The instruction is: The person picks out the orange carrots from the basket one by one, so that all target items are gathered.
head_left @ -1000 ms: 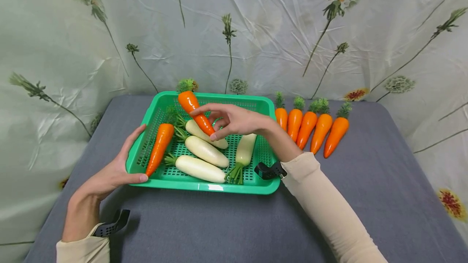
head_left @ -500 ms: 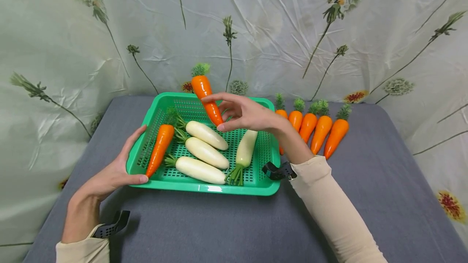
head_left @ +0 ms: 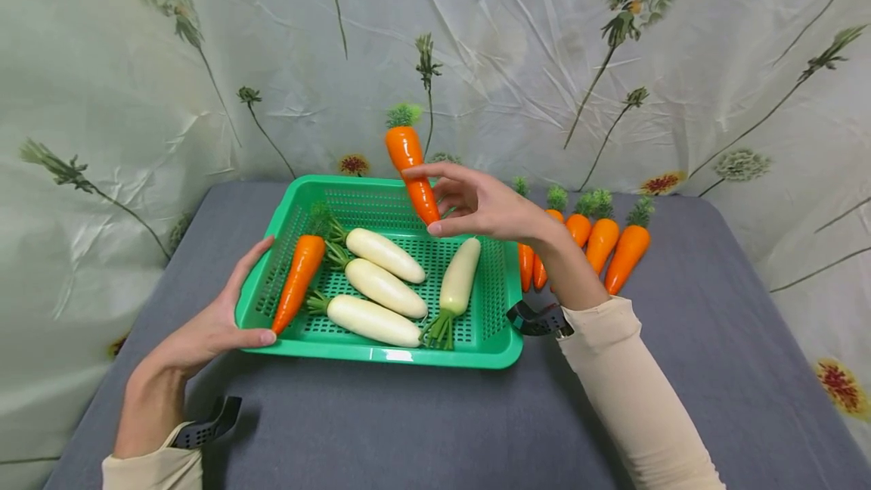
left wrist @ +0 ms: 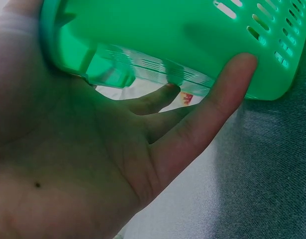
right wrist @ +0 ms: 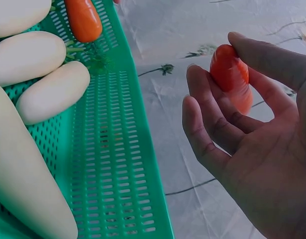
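Pinched near its pointed tip by the fingertips of the right hand (head_left: 486, 206), a glossy orange plastic carrot with a green tuft (head_left: 411, 169) was held tilted in the air above the far rim of the perforated green plastic tray (head_left: 381, 355). Open space lay around the carrot on every side. The tray's near-left corner was steadied by the left hand (head_left: 204, 331), thumb on the front edge and fingers straight along the side. Inside were seen four white plastic radishes (head_left: 370, 317) and a second orange carrot (head_left: 296, 280). A row of orange carrots (head_left: 615, 248) lay on the grey cloth (head_left: 694, 339) beyond the tray's right edge. Only the left wrist view showed the thumb (left wrist: 207, 117) pressed flat against the tray wall.
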### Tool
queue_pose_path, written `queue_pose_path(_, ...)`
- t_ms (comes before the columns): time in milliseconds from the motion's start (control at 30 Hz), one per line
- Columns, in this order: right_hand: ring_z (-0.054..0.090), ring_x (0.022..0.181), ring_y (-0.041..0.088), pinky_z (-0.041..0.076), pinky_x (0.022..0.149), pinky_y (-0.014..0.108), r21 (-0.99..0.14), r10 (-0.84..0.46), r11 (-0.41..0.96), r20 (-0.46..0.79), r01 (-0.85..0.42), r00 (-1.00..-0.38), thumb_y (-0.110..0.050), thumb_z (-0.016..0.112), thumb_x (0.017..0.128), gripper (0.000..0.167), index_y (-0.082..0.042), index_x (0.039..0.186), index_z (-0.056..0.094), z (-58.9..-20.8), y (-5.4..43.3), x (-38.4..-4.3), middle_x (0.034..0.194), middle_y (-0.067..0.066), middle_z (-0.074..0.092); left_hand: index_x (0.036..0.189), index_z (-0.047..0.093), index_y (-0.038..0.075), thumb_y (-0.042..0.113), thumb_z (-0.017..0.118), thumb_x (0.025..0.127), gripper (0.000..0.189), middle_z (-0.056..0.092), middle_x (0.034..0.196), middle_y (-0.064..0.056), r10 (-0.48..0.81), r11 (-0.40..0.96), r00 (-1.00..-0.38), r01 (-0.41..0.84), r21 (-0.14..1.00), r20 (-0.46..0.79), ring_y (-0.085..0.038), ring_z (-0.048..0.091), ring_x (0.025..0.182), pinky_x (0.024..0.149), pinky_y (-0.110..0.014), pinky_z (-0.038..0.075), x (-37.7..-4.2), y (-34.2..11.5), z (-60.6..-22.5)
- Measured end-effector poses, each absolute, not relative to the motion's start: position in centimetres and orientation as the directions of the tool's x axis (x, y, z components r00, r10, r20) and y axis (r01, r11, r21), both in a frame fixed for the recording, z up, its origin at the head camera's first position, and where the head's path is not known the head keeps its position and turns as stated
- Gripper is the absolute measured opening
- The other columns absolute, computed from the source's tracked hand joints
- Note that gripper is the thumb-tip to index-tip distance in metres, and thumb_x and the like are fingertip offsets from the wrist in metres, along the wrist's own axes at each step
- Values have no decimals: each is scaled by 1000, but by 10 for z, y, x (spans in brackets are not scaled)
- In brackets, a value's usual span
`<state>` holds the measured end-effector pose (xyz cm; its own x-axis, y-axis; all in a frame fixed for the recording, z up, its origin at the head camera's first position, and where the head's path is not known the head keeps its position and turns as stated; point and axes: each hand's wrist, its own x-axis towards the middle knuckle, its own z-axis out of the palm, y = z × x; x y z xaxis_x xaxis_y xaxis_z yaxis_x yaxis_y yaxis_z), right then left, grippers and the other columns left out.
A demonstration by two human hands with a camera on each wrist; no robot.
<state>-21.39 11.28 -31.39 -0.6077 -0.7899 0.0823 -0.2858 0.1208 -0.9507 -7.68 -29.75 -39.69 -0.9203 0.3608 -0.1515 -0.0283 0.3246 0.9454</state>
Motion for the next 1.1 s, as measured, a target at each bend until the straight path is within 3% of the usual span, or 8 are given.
queue_pose_path(200, 68, 106, 31, 56, 93, 40, -948, -751, 133, 94, -289, -653, -7, 74, 93, 71, -22, 156, 46, -312, 123, -211, 129, 21, 63, 166, 0, 43, 5, 78, 86, 118, 16, 159, -14, 355, 330, -922, -33, 944, -156, -5, 42, 125, 91, -16, 46, -77, -298, -397)
queue_pose_path(567, 63, 117, 28, 54, 94, 36, -949, -700, 135, 113, -286, -705, -8, 74, 94, 71, -21, 157, 45, -315, 141, -210, 143, 16, 59, 166, 0, 44, 5, 78, 85, 118, 17, 159, -13, 345, 344, -923, -42, 938, -168, -6, 41, 126, 92, -15, 44, -77, -298, -397)
queue_pose_path(900, 62, 117, 28, 54, 94, 33, -957, -639, 129, 121, -261, -759, -7, 72, 94, 73, -21, 159, 43, -320, 160, -207, 144, 24, 57, 166, 0, 43, 4, 78, 86, 119, 18, 157, -13, 352, 329, -921, -42, 943, -164, -5, 44, 124, 91, -17, 47, -76, -296, -395)
queue_pose_path(1100, 62, 113, 26, 53, 92, 32, -951, -596, 161, 120, -265, -794, -6, 72, 95, 72, -23, 158, 43, -324, 172, -205, 137, 14, 61, 166, 0, 44, 3, 77, 85, 119, 17, 157, -13, 352, 326, -922, -40, 944, -161, -4, 44, 123, 90, -16, 47, -76, -296, -395)
